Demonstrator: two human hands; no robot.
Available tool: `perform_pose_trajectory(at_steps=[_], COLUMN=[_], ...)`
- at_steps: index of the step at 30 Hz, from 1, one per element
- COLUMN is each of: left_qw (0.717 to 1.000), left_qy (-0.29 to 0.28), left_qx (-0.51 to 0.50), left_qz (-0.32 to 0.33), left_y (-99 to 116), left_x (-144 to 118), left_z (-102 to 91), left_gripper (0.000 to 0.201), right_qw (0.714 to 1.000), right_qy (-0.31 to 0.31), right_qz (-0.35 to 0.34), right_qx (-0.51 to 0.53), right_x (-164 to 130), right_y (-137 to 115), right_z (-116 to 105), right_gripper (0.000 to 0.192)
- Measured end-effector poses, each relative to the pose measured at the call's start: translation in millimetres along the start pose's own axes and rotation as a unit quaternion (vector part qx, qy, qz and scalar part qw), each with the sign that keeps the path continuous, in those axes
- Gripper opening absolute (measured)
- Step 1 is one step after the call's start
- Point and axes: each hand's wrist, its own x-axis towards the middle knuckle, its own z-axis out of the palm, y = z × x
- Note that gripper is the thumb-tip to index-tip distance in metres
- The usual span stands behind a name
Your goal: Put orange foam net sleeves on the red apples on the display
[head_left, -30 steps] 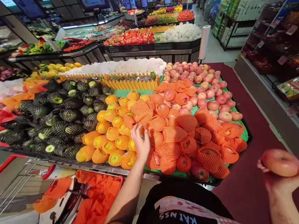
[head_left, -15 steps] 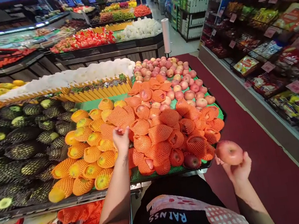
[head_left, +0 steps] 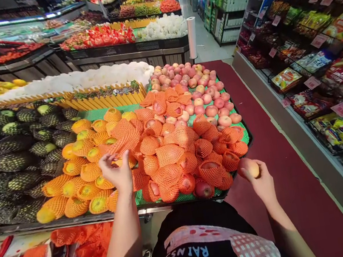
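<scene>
My right hand (head_left: 261,179) grips a bare apple (head_left: 247,168) beyond the display's right front corner, above the dark red floor. My left hand (head_left: 118,173) is over the left side of the apple pile, thumb and fingers apart. Just past its fingertips lie flattened orange foam net sleeves (head_left: 125,135); whether a fingertip touches them I cannot tell. In front of me are several apples in orange foam nets (head_left: 170,154). Behind them, toward the back right, unwrapped apples (head_left: 197,84) are heaped on green matting.
Yellow-orange fruit in foam nets (head_left: 87,188) and dark-netted green fruit (head_left: 18,160) fill the left side. A low yellow fence (head_left: 105,99) runs behind. Below left are loose orange nets (head_left: 90,256). Snack shelves (head_left: 317,51) line the right; a white roll (head_left: 192,37) stands at the back.
My left hand has moved left and its fingers have spread from a pinch. The right hand has turned the apple and drawn it slightly left. The view has shifted a little.
</scene>
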Motion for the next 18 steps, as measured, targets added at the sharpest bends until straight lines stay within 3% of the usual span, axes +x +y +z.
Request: perform_pose_trajectory(at_steps=[2, 4, 8, 10, 14, 18], left_qw=[1.000, 0.998, 0.996, 0.994, 0.987, 0.977], left_qy=[-0.004, 0.004, 0.039, 0.063, 0.097, 0.126], left_qx=[0.027, 0.057, 0.082, 0.087, 0.122, 0.170], left_qz=[0.002, 0.012, 0.008, 0.000, -0.027, -0.041], left_y=[-1, -2, 0, 2, 5, 7], left_x=[-16, -31, -55, -66, -85, -101], left_z=[-5.5, -13.0, -33.1, -44.3, -66.1, -83.1], left_gripper=[0.043, 0.038, 0.038, 0.042, 0.045, 0.036], right_qw=[0.992, 0.983, 0.987, 0.977, 0.939, 0.935], right_qy=[-0.001, -0.019, -0.044, -0.063, -0.114, -0.137], right_qz=[-0.072, -0.129, -0.150, -0.204, -0.325, -0.327], right_qx=[-0.100, -0.126, -0.029, 0.020, 0.011, 0.015], right_x=[17, 35, 71, 86, 105, 115], right_y=[4, 7, 5, -3, -20, -17], right_z=[-1, 3, 22, 34, 55, 74], right_gripper=[0.066, 0.068, 0.087, 0.092, 0.070, 0.065])
